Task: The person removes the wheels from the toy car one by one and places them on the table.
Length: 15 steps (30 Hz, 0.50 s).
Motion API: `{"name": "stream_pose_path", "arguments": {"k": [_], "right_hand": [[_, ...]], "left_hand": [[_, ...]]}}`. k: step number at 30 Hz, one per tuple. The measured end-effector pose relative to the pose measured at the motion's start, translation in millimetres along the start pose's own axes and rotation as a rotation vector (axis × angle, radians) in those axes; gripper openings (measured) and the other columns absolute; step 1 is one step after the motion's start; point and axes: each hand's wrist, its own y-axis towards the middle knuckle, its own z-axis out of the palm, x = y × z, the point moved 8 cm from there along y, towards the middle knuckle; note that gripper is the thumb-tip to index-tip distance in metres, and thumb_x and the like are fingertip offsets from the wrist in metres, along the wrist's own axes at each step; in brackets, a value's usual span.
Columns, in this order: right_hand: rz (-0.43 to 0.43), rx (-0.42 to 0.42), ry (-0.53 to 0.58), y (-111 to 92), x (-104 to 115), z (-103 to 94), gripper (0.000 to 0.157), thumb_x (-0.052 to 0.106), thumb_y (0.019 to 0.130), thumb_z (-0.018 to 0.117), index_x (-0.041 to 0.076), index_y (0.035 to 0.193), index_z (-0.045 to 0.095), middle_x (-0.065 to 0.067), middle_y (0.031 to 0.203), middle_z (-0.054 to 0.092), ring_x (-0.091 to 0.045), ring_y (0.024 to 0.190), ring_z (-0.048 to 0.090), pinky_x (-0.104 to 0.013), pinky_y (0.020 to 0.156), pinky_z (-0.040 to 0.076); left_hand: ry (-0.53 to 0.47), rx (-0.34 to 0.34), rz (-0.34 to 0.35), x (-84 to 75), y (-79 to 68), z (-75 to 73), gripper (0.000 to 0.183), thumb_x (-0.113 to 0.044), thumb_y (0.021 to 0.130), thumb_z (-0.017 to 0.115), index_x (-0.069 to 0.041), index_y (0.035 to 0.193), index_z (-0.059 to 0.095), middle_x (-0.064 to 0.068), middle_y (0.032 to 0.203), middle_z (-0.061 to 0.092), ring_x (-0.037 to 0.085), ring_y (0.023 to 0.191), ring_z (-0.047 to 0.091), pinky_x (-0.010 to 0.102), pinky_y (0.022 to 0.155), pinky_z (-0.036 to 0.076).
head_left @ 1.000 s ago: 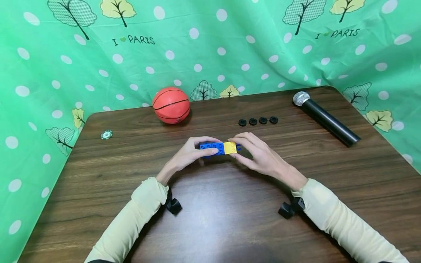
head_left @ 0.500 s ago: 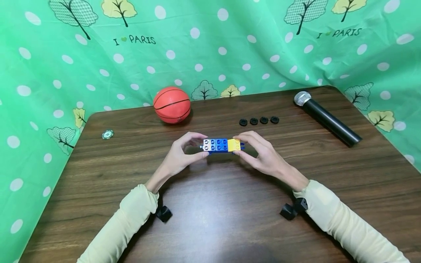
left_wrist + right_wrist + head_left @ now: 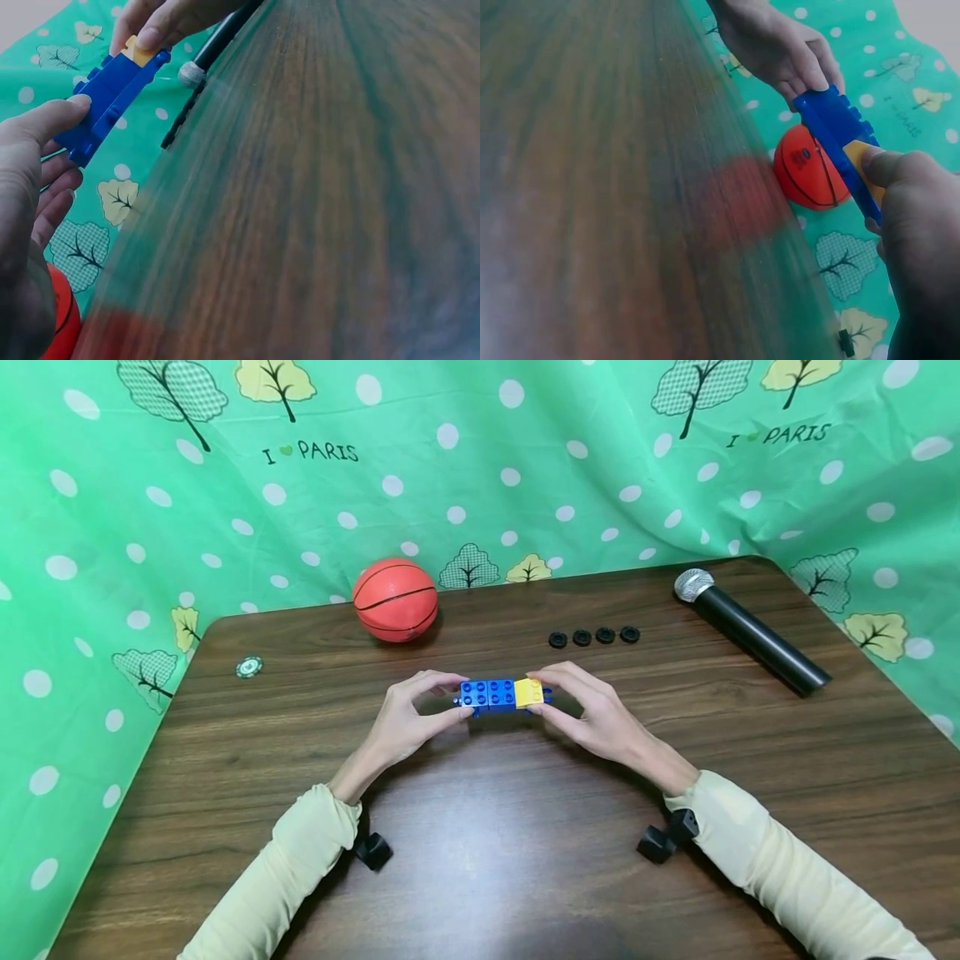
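Both hands hold one toy brick build, raised above the table: blue studded bricks (image 3: 487,693) and a yellow brick (image 3: 528,692) sit in a row on a long blue base (image 3: 825,120). My left hand (image 3: 411,714) pinches the blue end between thumb and fingers. At the yellow end, my right hand (image 3: 592,710) pinches with its thumb on the near side and fingers on the far side. Small blue pegs stick out along the base's side in the left wrist view. In the right wrist view the right thumb covers part of the yellow brick.
Behind the hands, several small black wheels (image 3: 582,638) lie in a row on the wooden table (image 3: 480,860). A red toy basketball (image 3: 395,600) stands at the back edge, a poker chip (image 3: 249,667) at the left, and a black microphone (image 3: 753,631) at the right. A green curtain hangs behind.
My left hand has slid left from over the blue bricks to their outer end, uncovering their studs. The right hand keeps its hold on the yellow end, and the build has shifted only slightly.
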Motion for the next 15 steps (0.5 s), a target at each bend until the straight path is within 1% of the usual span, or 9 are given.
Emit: {"name": "stream_pose_path", "arguments": {"k": [4,9,15], "right_hand": [[-0.008,-0.009,0.008,5,-3,4.2,0.046,-0.004,0.086,0.081,-0.002,0.129,0.066,-0.011,0.123,0.067,-0.023,0.110,0.064,-0.044,0.088,0.055],[0.001,0.000,0.018,13,-9,11.9,0.044,-0.001,0.088,0.081,-0.002,0.129,0.066,-0.012,0.124,0.067,-0.023,0.110,0.064,-0.042,0.089,0.054],[0.022,0.027,0.025,26,-19,24.4,0.041,0.000,0.091,0.078,-0.003,0.129,0.065,-0.012,0.122,0.068,-0.025,0.112,0.064,-0.043,0.093,0.053]], "left_hand": [[0.006,-0.005,-0.017,5.5,-0.4,-2.7,0.037,-0.014,0.088,0.085,-0.012,0.123,0.074,-0.002,0.113,0.073,0.017,0.103,0.064,0.049,0.090,0.053],[0.007,-0.024,-0.047,13.2,0.7,-9.2,0.037,-0.015,0.089,0.084,-0.012,0.124,0.074,-0.001,0.110,0.073,0.017,0.101,0.066,0.046,0.090,0.054],[0.027,-0.052,-0.136,29.5,3.4,-19.3,0.038,-0.019,0.089,0.085,-0.013,0.124,0.074,0.000,0.111,0.073,0.017,0.100,0.067,0.042,0.092,0.052]]}}
